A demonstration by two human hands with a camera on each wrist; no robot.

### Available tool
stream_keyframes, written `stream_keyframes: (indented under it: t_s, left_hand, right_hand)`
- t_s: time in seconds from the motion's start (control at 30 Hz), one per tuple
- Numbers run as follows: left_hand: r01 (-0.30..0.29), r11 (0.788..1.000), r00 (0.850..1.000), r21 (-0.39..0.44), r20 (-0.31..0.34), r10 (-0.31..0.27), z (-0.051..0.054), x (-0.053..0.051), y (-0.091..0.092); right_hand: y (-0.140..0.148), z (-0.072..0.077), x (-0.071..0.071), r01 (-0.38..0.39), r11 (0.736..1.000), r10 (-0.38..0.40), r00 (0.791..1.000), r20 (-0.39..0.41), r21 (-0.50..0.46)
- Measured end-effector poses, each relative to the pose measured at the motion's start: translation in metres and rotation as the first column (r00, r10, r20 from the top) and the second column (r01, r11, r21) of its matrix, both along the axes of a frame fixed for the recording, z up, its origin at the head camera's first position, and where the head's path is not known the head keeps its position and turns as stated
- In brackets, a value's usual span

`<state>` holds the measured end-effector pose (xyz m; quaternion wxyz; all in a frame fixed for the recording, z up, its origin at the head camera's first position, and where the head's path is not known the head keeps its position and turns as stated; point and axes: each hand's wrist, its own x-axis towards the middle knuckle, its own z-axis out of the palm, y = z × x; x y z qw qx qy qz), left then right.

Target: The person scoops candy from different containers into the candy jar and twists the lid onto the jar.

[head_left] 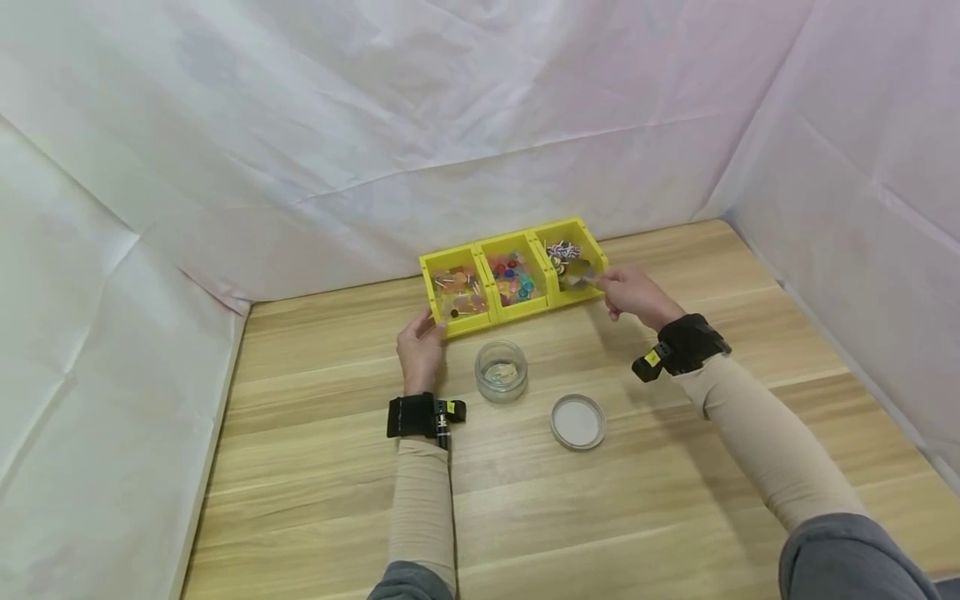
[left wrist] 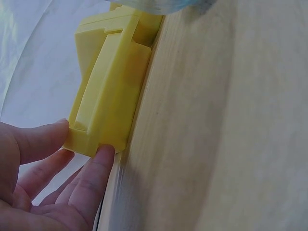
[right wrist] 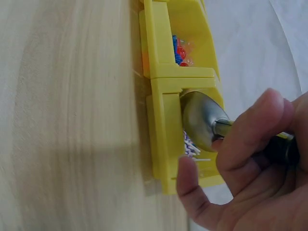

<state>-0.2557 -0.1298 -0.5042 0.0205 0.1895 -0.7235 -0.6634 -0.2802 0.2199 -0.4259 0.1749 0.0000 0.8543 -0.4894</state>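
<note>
Right hand (head_left: 636,296) grips spoon (right wrist: 199,118) | axis roughly sideways, bowl leftward | left hand (head_left: 420,354) pinches yellow tray (left wrist: 118,91)

A wooden table (head_left: 300,500), its grain in lighter and darker brown bands, fills the lower part of the head view. Behind it hangs a whitish sheet (head_left: 420,100), wrinkled and crossed by a long crease, with a left sheet (head_left: 90,417) and a right sheet (head_left: 862,167) along the sides; the faint patches may be a print, too blurred to tell.
</note>
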Motion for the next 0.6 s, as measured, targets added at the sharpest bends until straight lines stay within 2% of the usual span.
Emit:
stream_keyframes:
  t_s: [0.1,0.33,0.6]
  left_hand:
    - [0.001,1.000,1.000,-0.006,-0.011,-0.001,-0.001,0.000,0.000]
    - [-0.002,1.000,0.999,-0.002,-0.034,0.002,-0.001,0.002,0.001]
    - [-0.009,1.000,0.999,-0.017,-0.039,0.009,0.000,0.002,0.001]
  right_hand:
    - [0.001,-0.007,-0.001,0.022,0.998,-0.022,1.000,0.004,-0.050]
    - [0.001,-0.026,-0.006,-0.001,0.988,-0.001,1.000,-0.013,-0.156]
    - [0.007,-0.043,-0.010,0.046,0.971,-0.048,0.999,-0.003,-0.235]
